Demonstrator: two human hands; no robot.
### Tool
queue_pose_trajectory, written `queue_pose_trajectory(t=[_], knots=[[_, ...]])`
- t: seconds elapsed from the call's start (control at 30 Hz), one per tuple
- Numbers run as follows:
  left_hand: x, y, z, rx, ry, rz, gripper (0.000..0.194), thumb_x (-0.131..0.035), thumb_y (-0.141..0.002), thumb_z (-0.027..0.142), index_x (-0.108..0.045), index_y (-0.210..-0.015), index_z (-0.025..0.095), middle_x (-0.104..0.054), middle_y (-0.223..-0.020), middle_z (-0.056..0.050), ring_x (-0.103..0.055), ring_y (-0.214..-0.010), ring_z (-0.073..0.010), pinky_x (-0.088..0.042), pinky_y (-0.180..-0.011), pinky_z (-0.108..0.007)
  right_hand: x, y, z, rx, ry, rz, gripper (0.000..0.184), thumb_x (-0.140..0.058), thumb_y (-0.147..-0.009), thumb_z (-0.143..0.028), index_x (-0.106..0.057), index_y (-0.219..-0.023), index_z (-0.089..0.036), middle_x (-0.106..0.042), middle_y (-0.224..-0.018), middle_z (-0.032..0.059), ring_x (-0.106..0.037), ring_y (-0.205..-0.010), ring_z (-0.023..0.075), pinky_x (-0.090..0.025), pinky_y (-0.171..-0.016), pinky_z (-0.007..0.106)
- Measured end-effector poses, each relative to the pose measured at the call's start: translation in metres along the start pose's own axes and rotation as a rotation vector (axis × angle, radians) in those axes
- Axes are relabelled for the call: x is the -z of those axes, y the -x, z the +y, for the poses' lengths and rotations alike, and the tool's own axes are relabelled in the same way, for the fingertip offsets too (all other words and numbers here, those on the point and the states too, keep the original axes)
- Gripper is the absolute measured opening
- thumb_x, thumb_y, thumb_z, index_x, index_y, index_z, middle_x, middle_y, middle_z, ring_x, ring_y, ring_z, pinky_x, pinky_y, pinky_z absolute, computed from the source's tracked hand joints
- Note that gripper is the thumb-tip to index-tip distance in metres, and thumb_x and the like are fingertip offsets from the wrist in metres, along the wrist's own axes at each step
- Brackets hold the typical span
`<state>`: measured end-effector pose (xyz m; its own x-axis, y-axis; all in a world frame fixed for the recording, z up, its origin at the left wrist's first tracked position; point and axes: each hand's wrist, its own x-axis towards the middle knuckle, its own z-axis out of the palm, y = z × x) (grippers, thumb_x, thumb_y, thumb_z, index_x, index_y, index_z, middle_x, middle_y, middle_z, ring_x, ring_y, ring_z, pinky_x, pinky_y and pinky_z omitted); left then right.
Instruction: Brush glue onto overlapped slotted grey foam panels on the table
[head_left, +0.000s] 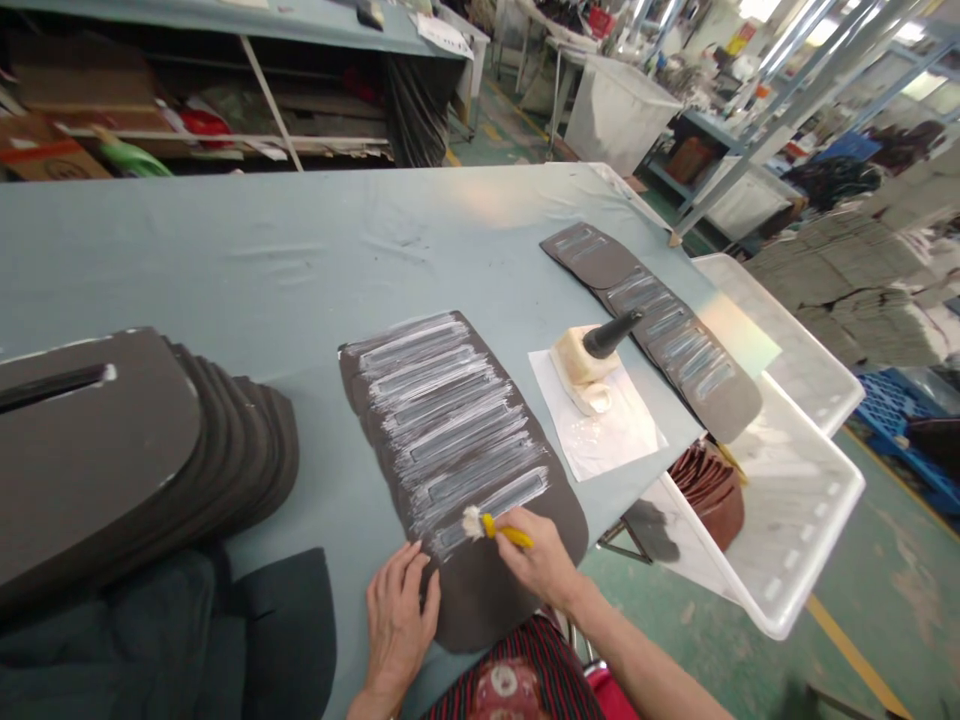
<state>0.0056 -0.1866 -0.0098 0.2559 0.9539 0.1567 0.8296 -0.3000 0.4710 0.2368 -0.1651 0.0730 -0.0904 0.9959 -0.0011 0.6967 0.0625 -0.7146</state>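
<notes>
Yellow-handled brush (504, 530) sits gripped in the right hand (538, 560); the open left hand (397, 625) presses the limp, white-streaked dark panel (487, 600), best lifted by its bare lower end.

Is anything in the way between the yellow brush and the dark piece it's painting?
No, nothing visible is in the way. The yellow-handled brush, held in the right hand, has its bristles right on the dark panel. The left hand touches the panel's edge, off to one side of the brush.
</notes>
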Motion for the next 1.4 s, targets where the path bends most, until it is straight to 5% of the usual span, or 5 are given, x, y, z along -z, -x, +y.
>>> queue_pose_trajectory(t=[0.17, 0.43, 0.7, 1.0, 1.4], knots=[[0.002, -0.002, 0.001, 0.014, -0.006, -0.012, 0.022, -0.056, -0.083, 0.028, -0.058, -0.104, 0.020, -0.060, -0.117, -0.009, -0.052, -0.114, -0.0234, -0.038, -0.095, -0.039, 0.066, -0.005, 0.053, -0.220, 0.132, 0.228, 0.014, -0.048, -0.085, -0.025, -0.060, -0.084, -0.018, -0.058, -0.070, 0.0020, -0.052, -0.061, 0.0139, -0.040, -0.059, 0.025], [-0.001, 0.000, -0.001, 0.047, 0.008, -0.007, 0.024, -0.054, -0.082, 0.027, -0.058, -0.105, 0.022, -0.061, -0.117, -0.007, -0.051, -0.115, -0.0226, -0.037, -0.095, -0.039, 0.036, -0.008, 0.018, -0.011, 0.116, 0.053, 0.012, -0.048, -0.085, -0.021, -0.059, -0.083, -0.020, -0.059, -0.071, 0.0010, -0.054, -0.064, 0.0123, -0.040, -0.061, 0.023], [0.005, -0.029, -0.010, 0.289, 0.111, 0.067, 0.029, -0.051, -0.083, 0.039, -0.061, -0.104, 0.023, -0.055, -0.111, -0.009, -0.054, -0.108, -0.0247, -0.043, -0.088, -0.040, 0.084, -0.062, 0.041, -0.093, 0.129, 0.334, 0.015, -0.049, -0.087, -0.029, -0.060, -0.086, -0.019, -0.061, -0.073, 0.0013, -0.055, -0.063, 0.0127, -0.042, -0.060, 0.023], [0.015, -0.134, -0.033, 0.718, -0.053, 0.026, 0.052, -0.047, -0.081, 0.047, -0.047, -0.121, 0.014, -0.050, -0.115, -0.017, -0.048, -0.114, -0.0342, -0.043, -0.089, -0.051, 0.033, -0.153, 0.092, -0.207, 0.525, 0.084, 0.019, -0.047, -0.088, -0.021, -0.056, -0.105, -0.020, -0.060, -0.097, 0.0079, -0.055, -0.092, 0.0202, -0.042, -0.074, 0.027], [-0.037, -0.116, -0.047, 0.641, 0.814, 0.195, 0.087, -0.062, -0.068, 0.042, -0.015, -0.138, 0.021, -0.056, -0.102, -0.008, -0.064, -0.082, -0.0198, -0.053, -0.083, -0.042, 0.030, -0.172, 0.114, -0.350, 0.318, 0.142, 0.039, -0.066, -0.061, -0.012, -0.045, -0.094, -0.022, -0.051, -0.083, -0.0014, -0.050, -0.078, 0.0157, -0.038, -0.069, 0.024]])
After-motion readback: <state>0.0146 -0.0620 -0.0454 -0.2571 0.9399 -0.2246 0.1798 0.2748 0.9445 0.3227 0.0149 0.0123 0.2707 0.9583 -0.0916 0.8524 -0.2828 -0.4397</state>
